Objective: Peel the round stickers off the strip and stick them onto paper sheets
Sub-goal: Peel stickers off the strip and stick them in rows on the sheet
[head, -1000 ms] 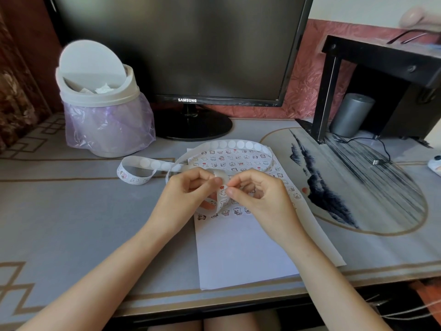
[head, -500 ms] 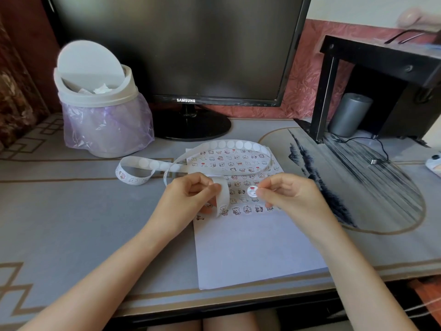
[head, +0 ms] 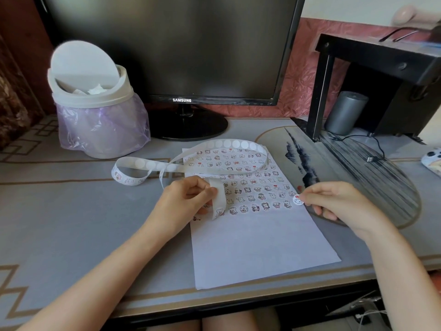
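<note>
Placing step. Right hand point(head: 334, 201) is pinching one peeled sticker point(head: 297, 200) in its fingertips, at the right end of the lowest row on the paper sheet point(head: 257, 247). Left hand point(head: 186, 199), fingers curled, is gripping the strip point(head: 218, 195) end above the sheet. Next, likely: pressing the sticker flat, in line with its row.

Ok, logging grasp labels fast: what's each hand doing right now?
Left hand: pinching the sticker strip.
Right hand: pinching one peeled round sticker.

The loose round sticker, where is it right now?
In the head view, right of centre, the right hand pinches the sticker at the right edge of the paper sheet.
</note>
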